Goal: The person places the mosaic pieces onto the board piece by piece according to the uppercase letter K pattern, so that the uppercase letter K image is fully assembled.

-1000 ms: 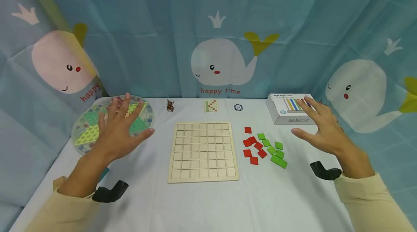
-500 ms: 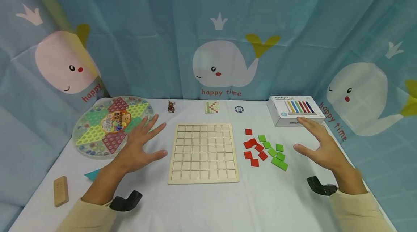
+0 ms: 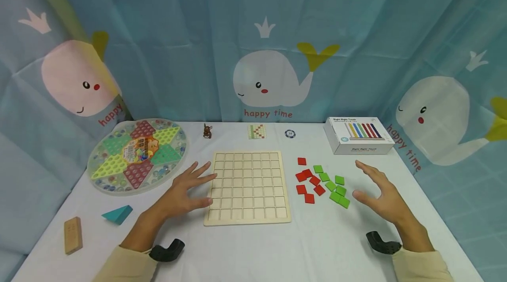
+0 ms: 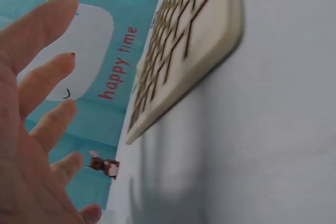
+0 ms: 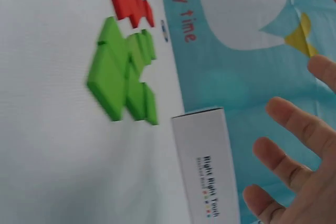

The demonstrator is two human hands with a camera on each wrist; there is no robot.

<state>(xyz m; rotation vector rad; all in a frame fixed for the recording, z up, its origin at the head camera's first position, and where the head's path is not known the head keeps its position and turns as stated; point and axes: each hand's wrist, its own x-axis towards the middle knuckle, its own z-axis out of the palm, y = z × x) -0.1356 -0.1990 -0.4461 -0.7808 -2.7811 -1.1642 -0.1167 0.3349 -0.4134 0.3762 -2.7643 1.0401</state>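
A pale wooden grid board (image 3: 247, 187) lies in the middle of the white table. My left hand (image 3: 184, 194) is at its left edge, fingers spread and holding nothing; the left wrist view shows those fingers (image 4: 50, 80) apart beside the board's corner. To the right of the board are scattered several red square tiles (image 3: 314, 180) and several green square tiles (image 3: 330, 185). My right hand (image 3: 382, 198), also spread and holding nothing, hovers right of the green tiles. In the right wrist view the green tiles (image 5: 107, 82) lie well apart from its fingers.
A round Chinese checkers board (image 3: 119, 181) lies back left, with a teal wedge (image 3: 118, 214) and a wooden block (image 3: 73, 236) before it. Along the back stand a small brown figurine (image 3: 207, 131), a patterned card (image 3: 257, 131), a poker chip (image 3: 290, 133) and a white box (image 3: 358, 137).
My left hand has moved right and toward me, from over the checkers board to the grid board's edge. My right hand has come down toward me, away from the box. The tiles lie unmoved.
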